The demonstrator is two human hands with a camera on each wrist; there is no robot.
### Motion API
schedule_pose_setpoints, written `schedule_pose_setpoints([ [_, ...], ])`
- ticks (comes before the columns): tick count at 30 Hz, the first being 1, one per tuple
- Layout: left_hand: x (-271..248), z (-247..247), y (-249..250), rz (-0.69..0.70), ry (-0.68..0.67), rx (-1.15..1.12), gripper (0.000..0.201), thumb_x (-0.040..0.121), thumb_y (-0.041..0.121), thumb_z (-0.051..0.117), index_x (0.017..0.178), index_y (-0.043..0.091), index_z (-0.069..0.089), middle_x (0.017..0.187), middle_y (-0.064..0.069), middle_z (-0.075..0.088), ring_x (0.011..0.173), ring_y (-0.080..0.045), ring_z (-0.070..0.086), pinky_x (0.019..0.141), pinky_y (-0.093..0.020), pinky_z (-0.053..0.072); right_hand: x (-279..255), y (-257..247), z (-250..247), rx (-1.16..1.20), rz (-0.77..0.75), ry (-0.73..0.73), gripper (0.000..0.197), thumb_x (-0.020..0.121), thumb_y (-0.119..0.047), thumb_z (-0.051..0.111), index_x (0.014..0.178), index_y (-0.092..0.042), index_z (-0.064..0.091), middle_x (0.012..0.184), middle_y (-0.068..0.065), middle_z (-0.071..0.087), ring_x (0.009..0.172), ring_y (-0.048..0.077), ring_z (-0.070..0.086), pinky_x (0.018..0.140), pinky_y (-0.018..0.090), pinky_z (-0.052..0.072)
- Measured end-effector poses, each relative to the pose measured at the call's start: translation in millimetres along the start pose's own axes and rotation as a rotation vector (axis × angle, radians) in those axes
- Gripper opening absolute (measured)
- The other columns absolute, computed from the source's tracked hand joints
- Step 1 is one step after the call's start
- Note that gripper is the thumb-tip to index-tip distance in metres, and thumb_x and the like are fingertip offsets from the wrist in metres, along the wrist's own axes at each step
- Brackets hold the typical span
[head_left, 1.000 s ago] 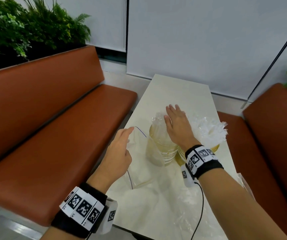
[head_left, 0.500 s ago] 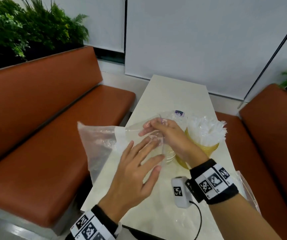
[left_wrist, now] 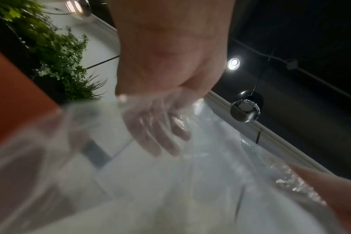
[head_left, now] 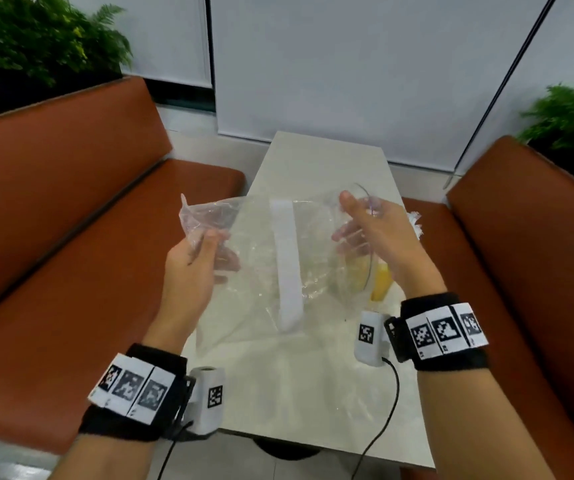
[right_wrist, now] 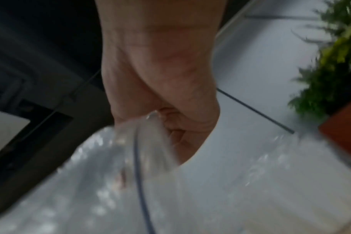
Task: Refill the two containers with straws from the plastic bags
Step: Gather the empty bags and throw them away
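- Hands, two, both raised above the tabletop [head_left: 316, 157] and sharing one clear plastic bag [head_left: 278, 258] stretched between them.
- Left hand [head_left: 192, 271] pinches the bag's crumpled left end, thumb over the film and fingers curled beneath; the left wrist view shows those fingers [left_wrist: 156, 126] hazily through the plastic [left_wrist: 130, 182].
- Right hand [head_left: 372, 233] grips the bag's right end, thumb up and fingers curled behind the film; the right wrist view shows the film [right_wrist: 130, 166] bunched in the closed palm [right_wrist: 170, 102], with a thin dark line running along the bag's edge.
- Bag: one in the hands, empty as far as can be seen, with a single white strip [head_left: 287, 261] running down its middle. No print can be read on it.
- Containers: only one yellow container [head_left: 380, 282] shows, standing behind the bag near the right wrist; a tuft of white-wrapped straws [head_left: 413, 223] peeks out just past the right hand. A second container cannot be made out through the film.
- Wristbands: two, each carrying black-and-white square markers and a small white camera unit; no readable text.
- Tabletop is narrow and pale, its far half bare up to the wall, its long edges running close beside two brown benches [head_left: 71, 254], one on each side.
- Plants: two clumps of greenery, behind the left bench [head_left: 36, 39] and the right bench [head_left: 569, 116].
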State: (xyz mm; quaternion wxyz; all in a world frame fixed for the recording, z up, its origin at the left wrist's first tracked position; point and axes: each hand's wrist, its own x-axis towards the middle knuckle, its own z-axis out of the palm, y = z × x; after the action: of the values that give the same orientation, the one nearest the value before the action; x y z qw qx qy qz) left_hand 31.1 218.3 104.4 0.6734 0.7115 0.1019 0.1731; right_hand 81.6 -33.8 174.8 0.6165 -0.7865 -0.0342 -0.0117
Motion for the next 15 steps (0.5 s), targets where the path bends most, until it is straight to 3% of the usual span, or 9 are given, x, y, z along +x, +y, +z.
schedule_pose_setpoints([
  [3,2,9,0,0.045,-0.051,-0.043,0.036,0.109,0.032,0.039,0.114,0.008,0.066,0.093,-0.014,0.074,0.072,-0.026,0.076,0.066,-0.045,0.064,-26,16,-17,-0.068,0.070,0.026,0.048,0.093,-0.058,0.058,0.102,-0.011,0.068,0.074,0.012,0.077,0.064,0.021,0.075,0.058,0.027,0.059],
  [6,-4,18,-3,0.130,-0.056,0.039,0.035,0.109,0.032,0.039,0.097,0.015,0.067,0.082,-0.024,0.064,0.057,-0.024,0.065,0.054,-0.040,0.058,-48,42,-37,-0.067,-0.014,0.072,0.032,0.102,-0.037,0.056,0.091,-0.008,0.067,0.056,0.005,0.066,0.047,0.017,0.063,0.050,0.022,0.050],
  [8,-10,26,-10,0.244,-0.009,0.261,0.036,0.107,0.036,0.041,0.086,0.022,0.067,0.061,-0.014,0.055,0.052,-0.019,0.051,0.053,-0.035,0.042,-49,55,-52,-0.207,-0.097,0.237,0.027,0.102,-0.031,0.059,0.084,-0.013,0.067,0.046,-0.003,0.056,0.038,0.012,0.050,0.045,0.021,0.043],
  [10,-20,41,-13,0.290,-0.002,0.315,0.034,0.106,0.034,0.044,0.088,0.020,0.069,0.056,-0.006,0.049,0.050,-0.018,0.043,0.052,-0.036,0.034,-47,62,-67,-0.366,-0.159,0.370,0.031,0.098,-0.036,0.063,0.072,-0.019,0.064,0.045,-0.007,0.051,0.041,0.009,0.043,0.046,0.023,0.038],
  [13,-40,74,-21,0.176,-0.115,0.177,0.029,0.107,0.029,0.044,0.096,0.016,0.067,0.061,0.000,0.050,0.051,-0.013,0.044,0.051,-0.035,0.035,-49,67,-90,-0.555,-0.138,0.516,0.047,0.099,-0.048,0.056,0.061,-0.021,0.052,0.051,-0.007,0.046,0.049,0.013,0.040,0.049,0.030,0.033],
  [15,-50,97,-34,0.045,-0.221,0.074,0.025,0.106,0.029,0.047,0.098,0.012,0.063,0.065,0.001,0.049,0.051,-0.011,0.041,0.052,-0.032,0.037,-55,73,-113,-0.643,-0.064,0.606,0.053,0.101,-0.049,0.050,0.060,-0.015,0.050,0.055,0.002,0.050,0.053,0.019,0.045,0.052,0.033,0.036],
])
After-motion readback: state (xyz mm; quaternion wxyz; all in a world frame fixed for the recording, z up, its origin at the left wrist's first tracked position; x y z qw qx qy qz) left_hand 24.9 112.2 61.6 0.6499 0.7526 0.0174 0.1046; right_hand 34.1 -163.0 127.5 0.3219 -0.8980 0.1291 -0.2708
